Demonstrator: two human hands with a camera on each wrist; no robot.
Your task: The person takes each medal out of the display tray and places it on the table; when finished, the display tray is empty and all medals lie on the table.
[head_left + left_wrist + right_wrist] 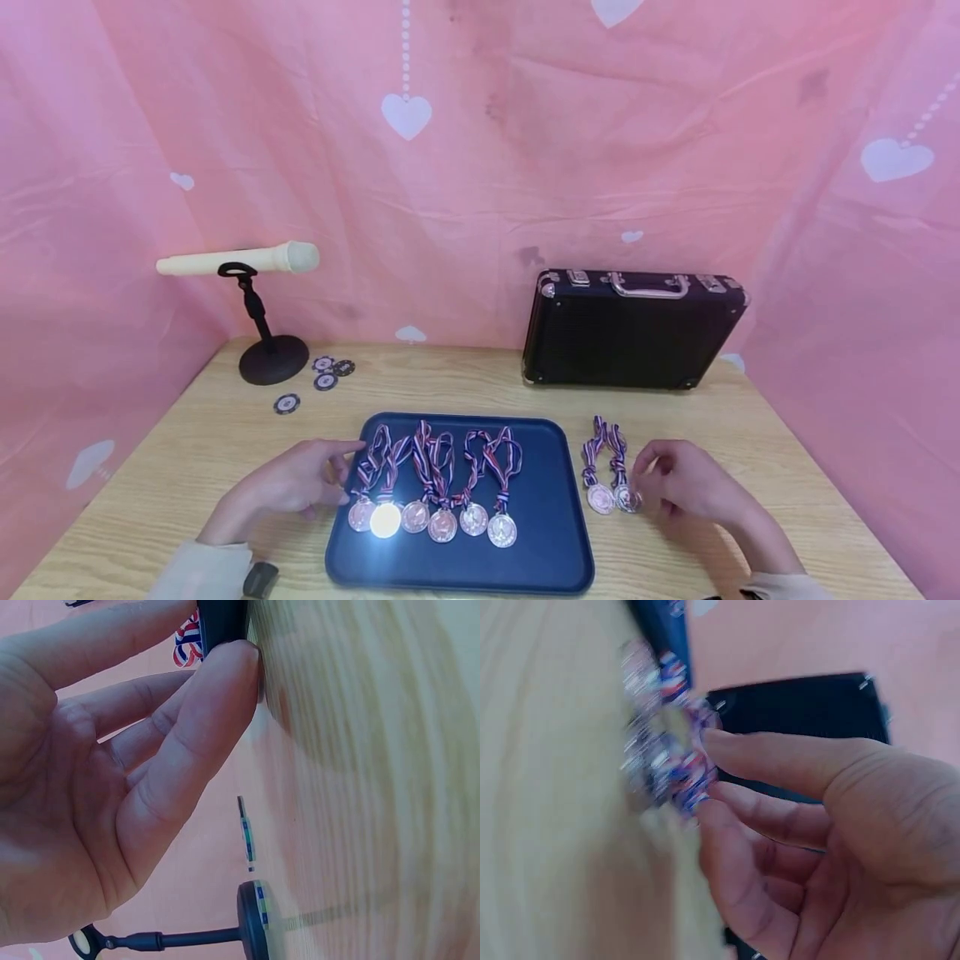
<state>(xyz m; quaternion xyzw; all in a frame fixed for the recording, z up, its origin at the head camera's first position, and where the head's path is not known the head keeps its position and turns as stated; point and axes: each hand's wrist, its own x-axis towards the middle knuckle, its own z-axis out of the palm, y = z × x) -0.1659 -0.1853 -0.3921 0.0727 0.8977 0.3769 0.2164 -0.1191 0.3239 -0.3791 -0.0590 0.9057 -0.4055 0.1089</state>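
Several round medals (442,526) with striped red, white and blue ribbons lie in a row on a dark blue tray (551,500). At the tray's left rim is my left hand (303,479), index finger extended and thumb by the edge (225,682). Two more medals (601,498) with knotted ribbons lie on the table, right of the tray. Close beside the rightmost one is my right hand (686,483), thumb and index finger apart. In the right wrist view the ribbons (690,776) are blurred near the fingertips (718,746); contact is hard to judge.
A black briefcase (630,333) with a silver handle stands at the back right. At the back left, a cream microphone (225,262) rests on a black stand (273,360), with several poker chips (326,381) nearby. Pink curtain (450,208) surrounds the wooden table (210,433).
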